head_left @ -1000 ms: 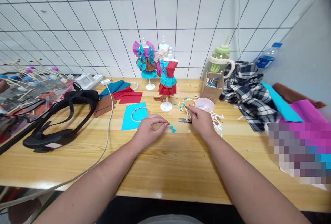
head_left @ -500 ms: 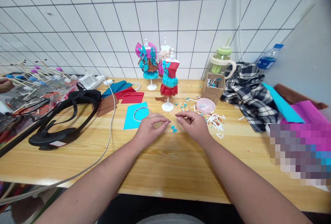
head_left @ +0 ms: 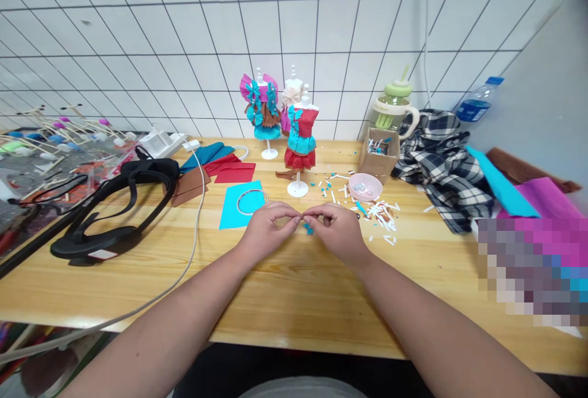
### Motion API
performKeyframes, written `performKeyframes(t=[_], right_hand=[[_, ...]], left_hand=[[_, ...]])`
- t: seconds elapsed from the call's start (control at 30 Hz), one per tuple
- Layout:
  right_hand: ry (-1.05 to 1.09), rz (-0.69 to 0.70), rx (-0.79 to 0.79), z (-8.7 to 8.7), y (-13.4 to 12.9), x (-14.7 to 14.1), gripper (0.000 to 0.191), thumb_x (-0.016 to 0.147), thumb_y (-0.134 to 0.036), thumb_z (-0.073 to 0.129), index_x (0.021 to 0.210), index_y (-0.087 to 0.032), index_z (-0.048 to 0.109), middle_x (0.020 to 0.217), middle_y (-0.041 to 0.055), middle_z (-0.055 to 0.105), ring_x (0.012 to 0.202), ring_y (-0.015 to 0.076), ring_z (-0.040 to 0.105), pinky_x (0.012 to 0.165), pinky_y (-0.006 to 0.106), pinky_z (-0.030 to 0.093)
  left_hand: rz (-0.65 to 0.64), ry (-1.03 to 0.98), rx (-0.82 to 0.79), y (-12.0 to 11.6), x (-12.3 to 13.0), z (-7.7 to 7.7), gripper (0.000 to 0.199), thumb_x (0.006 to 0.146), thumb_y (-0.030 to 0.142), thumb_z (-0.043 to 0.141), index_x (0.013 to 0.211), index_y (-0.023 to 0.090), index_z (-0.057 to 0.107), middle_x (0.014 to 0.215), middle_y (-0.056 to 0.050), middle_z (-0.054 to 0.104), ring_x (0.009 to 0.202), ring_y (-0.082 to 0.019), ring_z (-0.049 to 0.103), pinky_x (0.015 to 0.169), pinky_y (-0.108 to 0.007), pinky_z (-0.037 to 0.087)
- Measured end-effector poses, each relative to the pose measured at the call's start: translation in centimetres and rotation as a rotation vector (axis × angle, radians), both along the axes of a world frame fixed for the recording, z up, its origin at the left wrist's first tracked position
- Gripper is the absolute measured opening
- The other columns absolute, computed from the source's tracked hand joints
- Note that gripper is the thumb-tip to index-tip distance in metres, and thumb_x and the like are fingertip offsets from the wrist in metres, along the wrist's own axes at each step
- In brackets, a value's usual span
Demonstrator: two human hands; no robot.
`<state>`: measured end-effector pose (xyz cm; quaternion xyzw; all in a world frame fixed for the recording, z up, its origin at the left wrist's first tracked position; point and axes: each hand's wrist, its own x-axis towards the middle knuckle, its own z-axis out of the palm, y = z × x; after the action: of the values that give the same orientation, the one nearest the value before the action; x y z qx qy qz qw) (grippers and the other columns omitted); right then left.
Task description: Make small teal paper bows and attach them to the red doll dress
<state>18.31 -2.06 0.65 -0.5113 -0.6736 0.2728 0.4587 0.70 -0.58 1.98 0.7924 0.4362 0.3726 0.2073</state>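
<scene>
My left hand [head_left: 275,226] and my right hand [head_left: 333,226] meet fingertip to fingertip above the wooden table [head_left: 294,306]. Both are pinched closed, and whatever lies between the tips is too small to name. A small turquoise bow [head_left: 309,228] is on the table just behind the fingertips, partly covered by my right hand. Left of my left hand lies a turquoise sheet [head_left: 232,208] with a metal ring [head_left: 239,202] on it. Just beyond the hands stands a small dress form in a red and turquoise dress [head_left: 302,135].
Two more dress forms [head_left: 261,110] stand behind. A pink bowl [head_left: 365,188], white scraps [head_left: 381,214], a cardboard box [head_left: 379,159] and a green-lidded jug [head_left: 395,104] are to the right. A black headset [head_left: 114,239] and a white cable [head_left: 195,232] lie left.
My right hand has moved left, its fingertips now meeting those of my left hand and partly covering the bow. The other person's hand at the far left has gone from view.
</scene>
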Motion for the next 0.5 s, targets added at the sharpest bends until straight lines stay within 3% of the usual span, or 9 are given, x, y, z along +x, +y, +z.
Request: performKeyframes(t=[0.17,0.37,0.5], right_hand=[[-0.045,0.020,0.035,0.19,-0.25,-0.20,0.010,0.078,-0.026,0.062,0.080,-0.022,0.071,0.072,0.0004,0.066,0.055,0.0115,0.050,0.057,0.025,0.041],[0.068,0.048,-0.076,0.29,0.01,-0.02,0.011,0.078,-0.028,0.059,0.078,-0.020,0.067,0.070,0.0000,0.063,0.053,0.0107,0.049,0.051,0.023,0.040],[0.109,0.002,-0.096,0.32,0.20,0.27,0.019,0.079,-0.030,0.059,0.090,-0.021,0.071,0.081,0.0022,0.067,0.057,0.0112,0.051,0.056,0.024,0.043]], left_hand=[[0.006,0.012,-0.021,-0.04,0.03,-0.02,0.012,0.081,0.027,0.062,0.077,0.020,0.071,0.081,-0.003,0.073,0.079,-0.017,0.067,0.077,-0.031,0.050],[-0.006,0.003,-0.032,-0.03,0.07,0.03,0.012,0.081,0.027,0.062,0.078,0.021,0.071,0.082,-0.003,0.073,0.079,-0.017,0.066,0.079,-0.032,0.051],[-0.001,-0.004,-0.032,-0.09,0.07,0.18,0.012,0.081,0.028,0.062,0.079,0.021,0.071,0.082,-0.003,0.074,0.081,-0.018,0.067,0.081,-0.032,0.051]])
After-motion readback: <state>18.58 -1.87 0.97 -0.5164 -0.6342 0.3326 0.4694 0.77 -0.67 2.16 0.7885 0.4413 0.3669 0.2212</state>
